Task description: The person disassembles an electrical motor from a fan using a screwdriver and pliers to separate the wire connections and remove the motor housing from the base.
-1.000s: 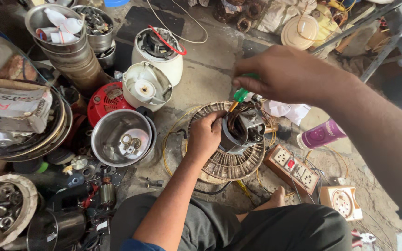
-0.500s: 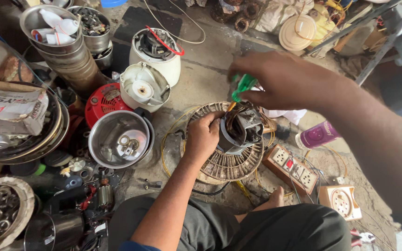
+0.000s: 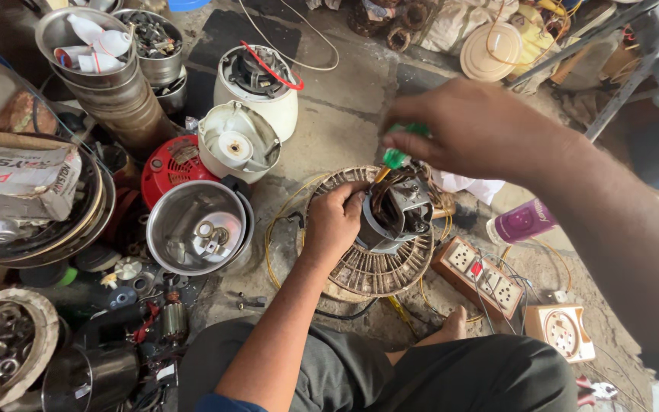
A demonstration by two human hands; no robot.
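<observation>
We see the left hand (image 3: 335, 223) clenched around the side of a small electric motor (image 3: 394, 216), its fingers wrapped on the grey housing. The motor sits on a round wire fan guard (image 3: 379, 267) lying on the concrete floor (image 3: 329, 130), just ahead of the person's knees. The right hand (image 3: 467, 130) hovers at about 1 o'clock from the motor, fingers pinched on the green handle of a screwdriver (image 3: 396, 156) — its tip points down to the motor's top, where brown windings show.

At 9 o'clock from the motor lies a steel bowl (image 3: 197, 226) with small washers inside; beyond it, at 10 o'clock, a white mixer base (image 3: 238, 141) lies tilted. At 4 o'clock a brown socket board (image 3: 480, 276) lies beside the guard, and a purple bottle (image 3: 522, 222) lies at 3 o'clock.
</observation>
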